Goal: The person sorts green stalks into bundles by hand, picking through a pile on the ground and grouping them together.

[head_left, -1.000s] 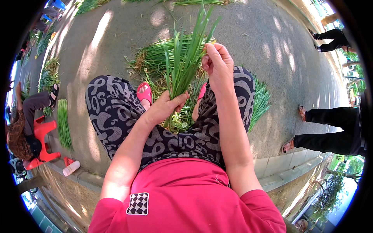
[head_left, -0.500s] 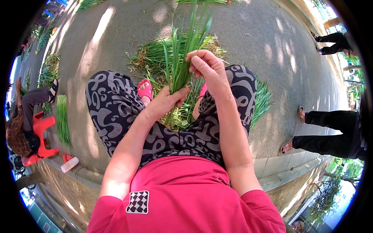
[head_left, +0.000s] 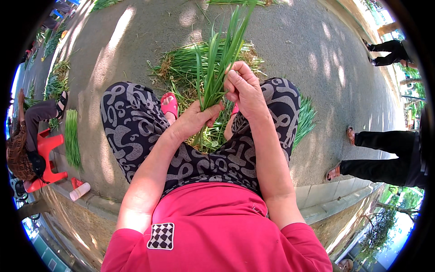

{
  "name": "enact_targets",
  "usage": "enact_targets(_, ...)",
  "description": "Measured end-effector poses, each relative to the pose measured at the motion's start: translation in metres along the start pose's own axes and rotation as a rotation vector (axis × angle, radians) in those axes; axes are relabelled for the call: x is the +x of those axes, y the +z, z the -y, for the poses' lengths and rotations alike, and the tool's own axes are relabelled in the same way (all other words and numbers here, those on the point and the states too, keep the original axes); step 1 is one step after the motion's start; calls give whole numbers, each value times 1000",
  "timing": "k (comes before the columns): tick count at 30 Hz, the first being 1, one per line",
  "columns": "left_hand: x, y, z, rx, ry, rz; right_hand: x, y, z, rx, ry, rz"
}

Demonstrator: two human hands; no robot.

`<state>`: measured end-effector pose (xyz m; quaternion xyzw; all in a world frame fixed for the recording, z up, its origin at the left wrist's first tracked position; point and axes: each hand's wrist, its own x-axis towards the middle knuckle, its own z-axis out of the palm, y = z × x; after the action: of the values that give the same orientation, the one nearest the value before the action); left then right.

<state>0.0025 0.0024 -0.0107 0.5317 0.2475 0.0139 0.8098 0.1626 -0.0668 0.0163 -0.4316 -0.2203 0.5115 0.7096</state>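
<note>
A bunch of garlic chives (head_left: 217, 59), long flat green leaves, stands upright in front of me with its tips pointing away. My left hand (head_left: 195, 121) is closed around its lower stems. Thumb and fingertips of my right hand (head_left: 244, 88) pinch at leaves along the bunch's right edge; exactly which leaves are held is hidden. Behind the bunch, on the ground between my feet, lies a pile of garlic chives (head_left: 179, 63) with dry, brownish bits mixed in. Loose green and yellow trimmings (head_left: 209, 140) lie below my hands.
More green stalks (head_left: 304, 119) lie beside my right knee, and a neat bundle (head_left: 72, 138) lies at the left. A red stool (head_left: 47, 154), a pale bottle (head_left: 80, 191) and a seated person (head_left: 38, 120) are further left. Another person's legs (head_left: 380, 156) stand at the right.
My right hand has moved slightly down and right along the bunch. The bunch's tips lean more to the right. My left hand keeps its hold.
</note>
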Motion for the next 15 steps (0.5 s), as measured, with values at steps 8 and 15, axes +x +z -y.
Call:
enact_targets(8,0,-1,1,31,12,-13,-1,-8,0,284,-10,-65)
enact_targets(15,0,-2,2,97,67,-108,6,-32,-6,-47,40,-581)
